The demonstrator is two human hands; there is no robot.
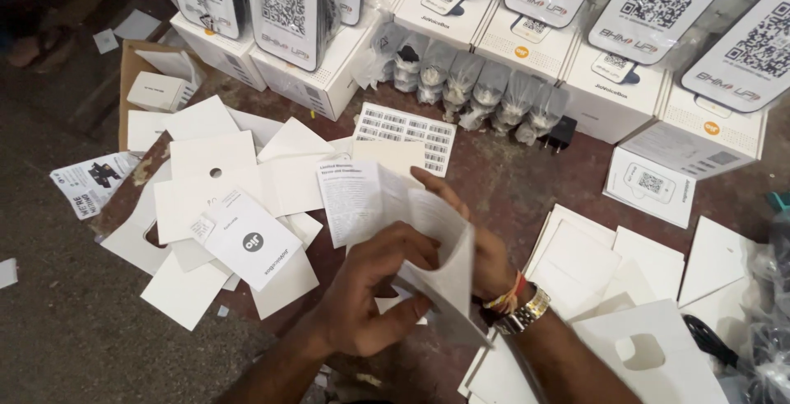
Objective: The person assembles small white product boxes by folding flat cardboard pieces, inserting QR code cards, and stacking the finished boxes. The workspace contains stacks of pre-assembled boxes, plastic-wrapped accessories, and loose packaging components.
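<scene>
My left hand [374,293] grips the lower edge of a folded white paper leaflet [362,198] with small print, thumb over a white card sleeve [448,276]. My right hand [485,252], with a wristwatch and thread band, reaches behind the same leaflet and card, fingers pressed along their right side. Both hands hold this bundle low in the centre, above a reddish-brown mat [510,182].
Loose white card pieces [206,178] lie scattered to the left, more card sheets [625,268] to the right. A barcode sticker sheet [407,134] lies ahead. White boxes [325,83] with code-printed stands line the back, beside bagged adapters [477,91]. Grey floor lies at left.
</scene>
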